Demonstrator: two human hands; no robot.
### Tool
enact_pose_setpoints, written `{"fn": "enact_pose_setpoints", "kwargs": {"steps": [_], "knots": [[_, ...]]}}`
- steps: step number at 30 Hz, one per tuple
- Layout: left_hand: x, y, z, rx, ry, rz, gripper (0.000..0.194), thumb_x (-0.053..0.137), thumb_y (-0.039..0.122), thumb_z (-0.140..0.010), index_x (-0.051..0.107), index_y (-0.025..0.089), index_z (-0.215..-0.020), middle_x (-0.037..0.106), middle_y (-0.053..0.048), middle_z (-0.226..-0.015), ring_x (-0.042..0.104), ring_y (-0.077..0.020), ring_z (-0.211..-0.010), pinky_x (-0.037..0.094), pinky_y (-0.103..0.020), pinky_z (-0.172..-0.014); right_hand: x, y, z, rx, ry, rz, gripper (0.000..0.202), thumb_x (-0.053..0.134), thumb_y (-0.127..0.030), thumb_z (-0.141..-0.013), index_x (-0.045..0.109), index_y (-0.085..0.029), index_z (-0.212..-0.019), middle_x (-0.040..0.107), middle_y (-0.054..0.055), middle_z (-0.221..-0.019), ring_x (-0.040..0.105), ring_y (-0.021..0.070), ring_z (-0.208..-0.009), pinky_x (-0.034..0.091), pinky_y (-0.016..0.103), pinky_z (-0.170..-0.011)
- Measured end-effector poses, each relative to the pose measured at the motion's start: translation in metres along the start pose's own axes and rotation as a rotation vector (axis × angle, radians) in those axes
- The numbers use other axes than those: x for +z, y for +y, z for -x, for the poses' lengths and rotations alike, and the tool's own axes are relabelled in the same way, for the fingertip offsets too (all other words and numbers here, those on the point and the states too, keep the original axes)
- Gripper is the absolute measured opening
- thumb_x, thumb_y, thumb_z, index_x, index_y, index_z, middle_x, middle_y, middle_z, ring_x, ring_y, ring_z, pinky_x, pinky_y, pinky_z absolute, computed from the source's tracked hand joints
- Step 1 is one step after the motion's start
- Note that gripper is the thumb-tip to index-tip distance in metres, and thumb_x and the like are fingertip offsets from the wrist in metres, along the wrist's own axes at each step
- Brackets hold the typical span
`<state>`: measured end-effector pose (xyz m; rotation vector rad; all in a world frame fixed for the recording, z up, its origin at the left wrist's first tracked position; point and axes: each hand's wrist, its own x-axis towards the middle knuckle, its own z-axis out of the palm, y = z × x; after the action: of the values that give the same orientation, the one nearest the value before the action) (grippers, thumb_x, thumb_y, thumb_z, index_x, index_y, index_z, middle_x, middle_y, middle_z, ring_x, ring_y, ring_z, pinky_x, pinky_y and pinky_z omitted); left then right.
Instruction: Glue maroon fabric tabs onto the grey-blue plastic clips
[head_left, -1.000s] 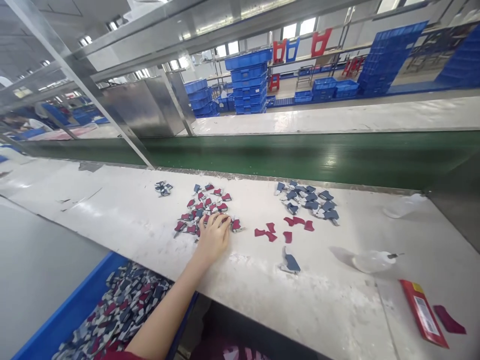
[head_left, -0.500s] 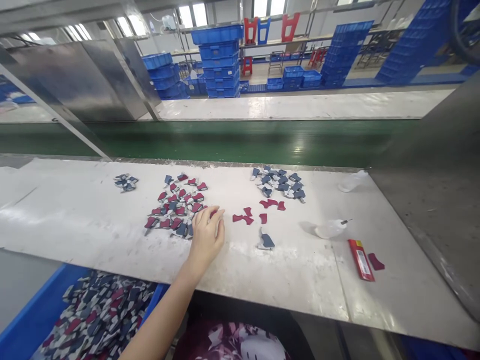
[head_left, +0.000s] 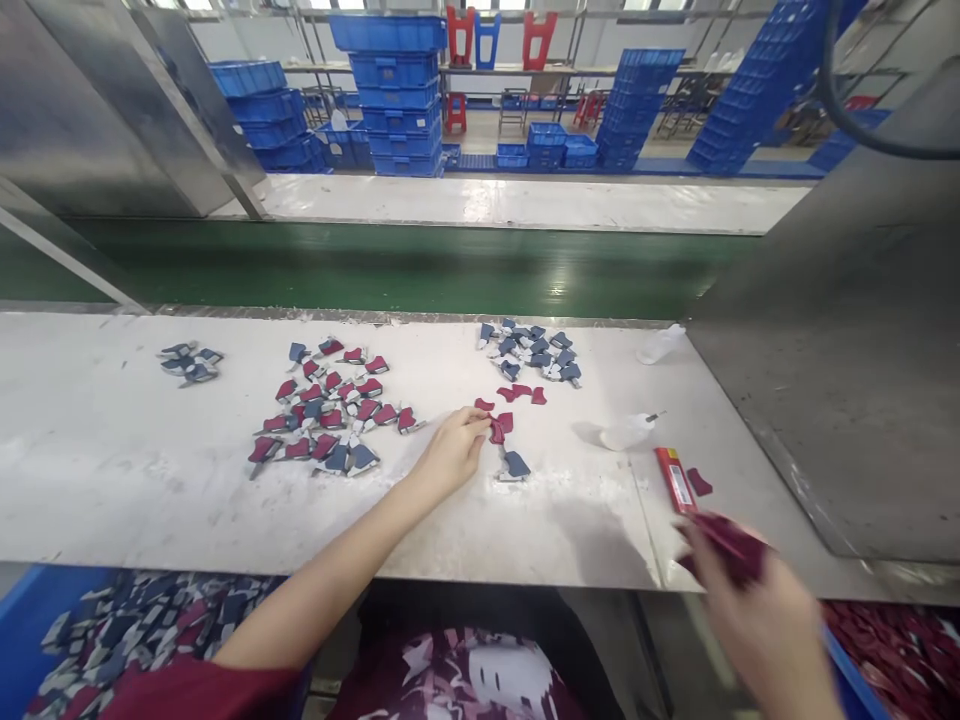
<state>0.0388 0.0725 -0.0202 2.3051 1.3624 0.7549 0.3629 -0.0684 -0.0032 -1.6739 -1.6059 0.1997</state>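
My left hand [head_left: 456, 446] reaches over the middle of the table, its fingertips pinched at a small flat maroon piece [head_left: 496, 432]. More maroon pieces [head_left: 522, 391] lie just beyond it. Close by rests a grey-and-white part with a dark blue face [head_left: 515, 465]. At the lower right, my right hand [head_left: 772, 610], blurred by motion, is closed around a bunch of maroon pieces [head_left: 731, 550]. Left of my left hand spreads a cluster of parts with maroon or blue faces [head_left: 330, 410]. A group of blue-faced parts [head_left: 536, 350] sits farther back.
Two white squeeze bottles [head_left: 628, 432] and a red packet [head_left: 675, 480] lie at the right, beside one loose maroon piece [head_left: 699, 482]. Bins of parts [head_left: 150, 630] and maroon pieces [head_left: 892, 650] stand below the table edge. A metal panel [head_left: 840, 350] bounds the right side.
My left hand has moved right, from the maroon-faced cluster to the loose maroon pieces. My right hand has come into view with a bunch of maroon pieces. The view has shifted right.
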Motion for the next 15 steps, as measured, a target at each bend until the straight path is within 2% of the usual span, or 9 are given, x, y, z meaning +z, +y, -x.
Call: {"fn": "enact_pose_setpoints", "kwargs": {"steps": [3,5,7,9,11,15], "knots": [[-0.003,-0.001,-0.020,0.033,-0.005,0.007,0.033,0.047,0.004,-0.090,0.071,0.018,-0.108,0.067,-0.011,-0.116,0.065,-0.0251,-0.109,0.055,-0.042,-0.098,0.067,-0.040,-0.053,-0.263,-0.230,0.042,0.021,0.050,-0.037,-0.098,0.062,-0.025,-0.109,0.068,0.009,-0.101,0.069,0.0246,-0.085,0.057,0.036,-0.069],[-0.006,-0.005,-0.035,0.028,0.015,-0.040,0.040,0.045,-0.002,-0.085,0.070,0.019,-0.109,0.066,-0.010,-0.116,0.064,-0.0242,-0.111,0.054,-0.041,-0.099,0.104,-0.068,-0.086,-0.332,-0.346,0.151,0.021,0.047,-0.032,-0.099,0.061,-0.022,-0.111,0.066,0.010,-0.101,0.068,0.0226,-0.084,0.054,0.032,-0.069],[-0.008,-0.012,-0.051,0.021,0.027,-0.094,0.048,0.043,-0.007,-0.081,0.069,0.019,-0.112,0.066,-0.010,-0.118,0.061,-0.0248,-0.113,0.052,-0.041,-0.101,0.130,-0.087,-0.110,-0.343,-0.443,0.305,0.023,0.048,-0.025,-0.097,0.060,-0.019,-0.115,0.064,0.012,-0.104,0.066,0.0230,-0.087,0.052,0.032,-0.071],[-0.009,-0.020,-0.070,0.026,0.021,-0.132,0.052,0.042,-0.009,-0.078,0.067,0.016,-0.116,0.064,-0.012,-0.119,0.058,-0.0268,-0.116,0.051,-0.043,-0.102,0.145,-0.097,-0.124,-0.362,-0.460,0.327,0.027,0.049,-0.021,-0.096,0.059,-0.019,-0.121,0.063,0.013,-0.110,0.063,0.0254,-0.098,0.051,0.032,-0.074],[-0.009,-0.027,-0.089,0.048,-0.009,-0.165,0.054,0.042,-0.010,-0.078,0.065,0.014,-0.120,0.063,-0.014,-0.120,0.056,-0.0279,-0.117,0.050,-0.043,-0.101,0.152,-0.099,-0.129,-0.372,-0.467,0.331,0.032,0.049,-0.018,-0.095,0.058,-0.021,-0.126,0.062,0.013,-0.114,0.059,0.0273,-0.107,0.051,0.032,-0.075],[-0.007,-0.033,-0.119,0.132,-0.107,-0.209,0.052,0.047,-0.007,-0.081,0.063,0.017,-0.125,0.061,-0.013,-0.121,0.052,-0.0273,-0.117,0.048,-0.040,-0.099,0.146,-0.095,-0.128,-0.354,-0.451,0.329,0.043,0.047,-0.020,-0.096,0.051,-0.022,-0.139,0.061,0.014,-0.123,0.052,0.0292,-0.119,0.053,0.036,-0.082]]}}
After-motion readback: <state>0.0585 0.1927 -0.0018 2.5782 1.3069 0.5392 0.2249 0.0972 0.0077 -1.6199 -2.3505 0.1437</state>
